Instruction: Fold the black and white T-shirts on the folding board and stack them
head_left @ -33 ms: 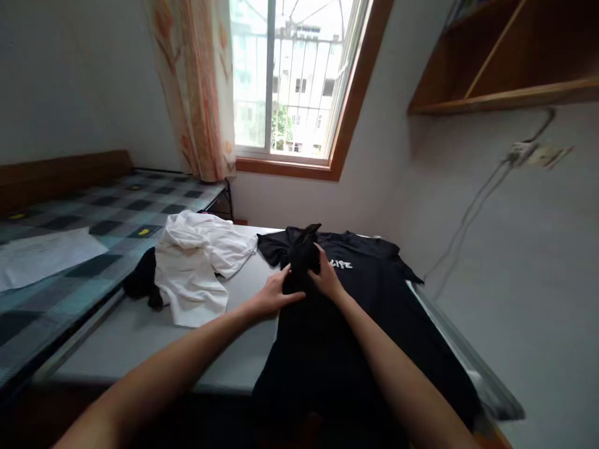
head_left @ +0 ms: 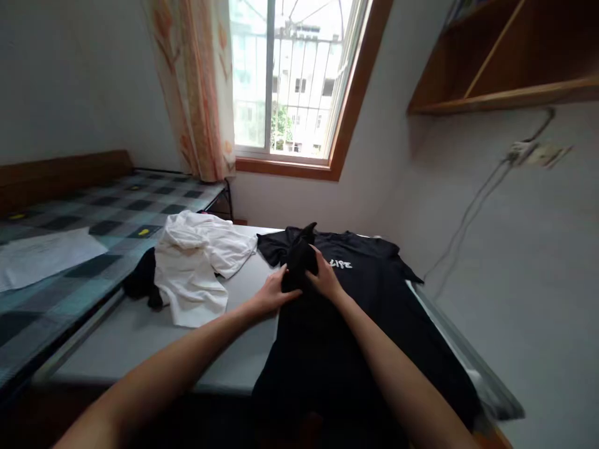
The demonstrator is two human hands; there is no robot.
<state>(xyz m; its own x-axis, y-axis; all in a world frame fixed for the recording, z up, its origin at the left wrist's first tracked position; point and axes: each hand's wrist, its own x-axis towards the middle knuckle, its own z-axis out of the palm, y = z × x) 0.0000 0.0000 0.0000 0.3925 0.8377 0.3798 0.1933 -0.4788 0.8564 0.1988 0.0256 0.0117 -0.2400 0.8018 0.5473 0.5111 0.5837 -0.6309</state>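
Observation:
A black T-shirt (head_left: pixel 397 312) with white lettering on the chest lies spread out, collar end toward the window. Above its left part, my left hand (head_left: pixel 276 292) and my right hand (head_left: pixel 325 274) grip a bunched black cloth (head_left: pixel 298 265) from either side. One corner of this cloth sticks up in a point. Dark folds hide whether it is a separate piece or part of the T-shirt. To the left lies a crumpled white garment (head_left: pixel 196 268), with a black cloth bundle (head_left: pixel 141 277) partly under its left edge.
The garments rest on a white tabletop (head_left: pixel 154 355). Left of it stands a bed with a checked cover (head_left: pixel 116 209), a sheet of paper (head_left: pixel 51 255) on top. A window (head_left: pixel 290 81) with a curtain (head_left: pixel 201 93) is ahead. Wooden shelves (head_left: pixel 510 62) hang upper right above a cable (head_left: pixel 472 212).
Both hands and the black cloth between them have shifted very slightly left. The T-shirt and the white garment lie as before.

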